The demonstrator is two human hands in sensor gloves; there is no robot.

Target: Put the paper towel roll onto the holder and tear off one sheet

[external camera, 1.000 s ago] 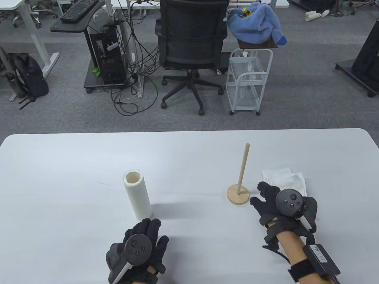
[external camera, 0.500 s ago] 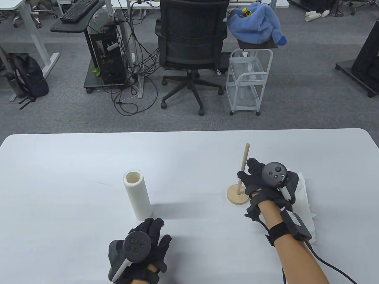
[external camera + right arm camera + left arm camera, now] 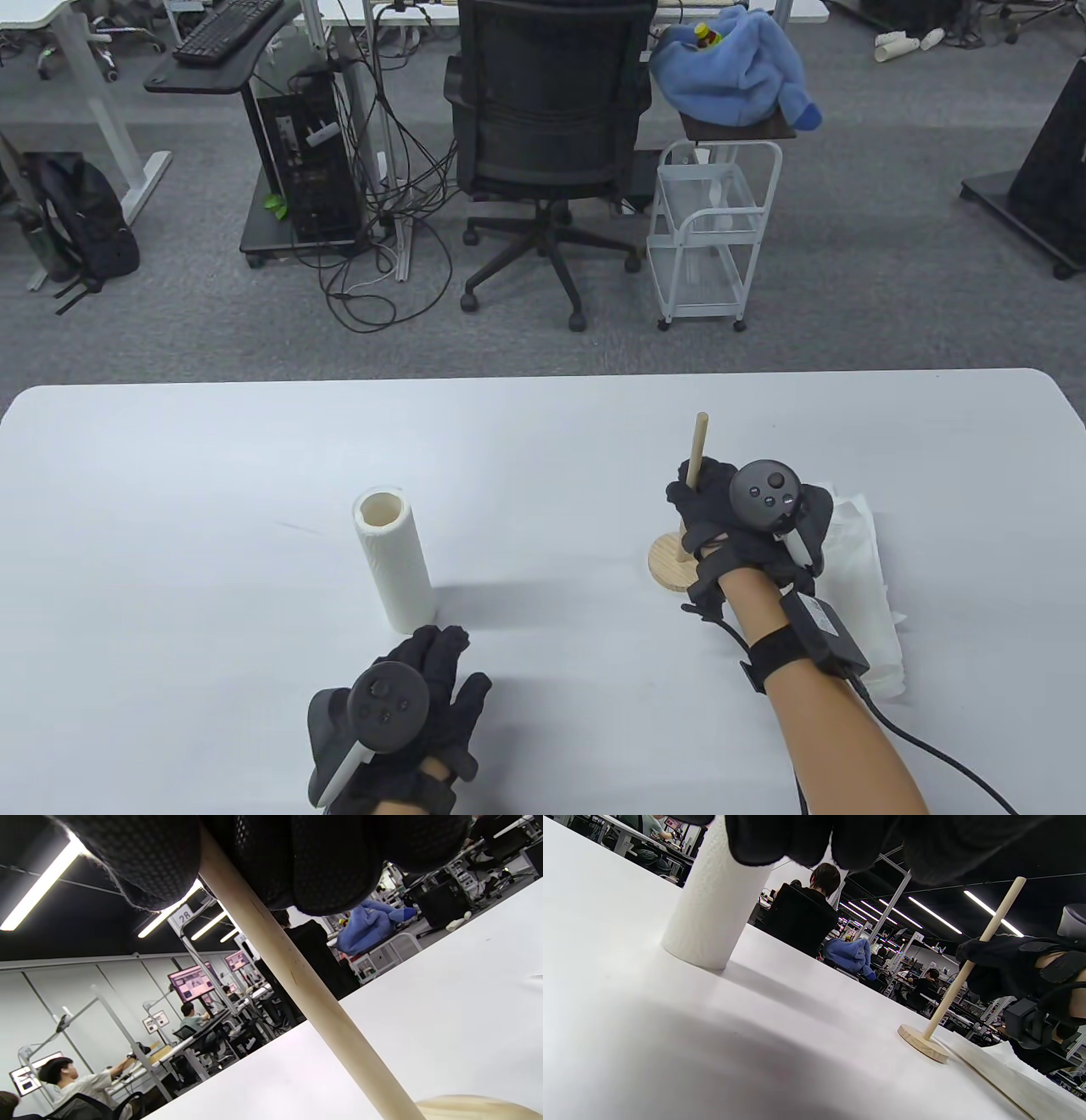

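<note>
Gripping the holder (image 3: 689, 509) rod midway, right hand (image 3: 747, 518) with fingers (image 3: 322, 870) curled round it; wooden base on the counter (image 3: 212, 509) below those fingers. Left hand (image 3: 399, 713) flat on the counter, fingers (image 3: 445, 649) relaxed, holding nothing. Paper towel roll (image 3: 392, 560) upright just beyond the left fingertips. Loose sheets (image 3: 857, 577) right of the right-hand fingers.

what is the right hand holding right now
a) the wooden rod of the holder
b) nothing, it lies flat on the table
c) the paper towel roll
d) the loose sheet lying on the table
a: the right hand has its fingers curled round the wooden rod of the holder, seen up close in the right wrist view, while the paper towel roll stands apart by the left hand.
</note>
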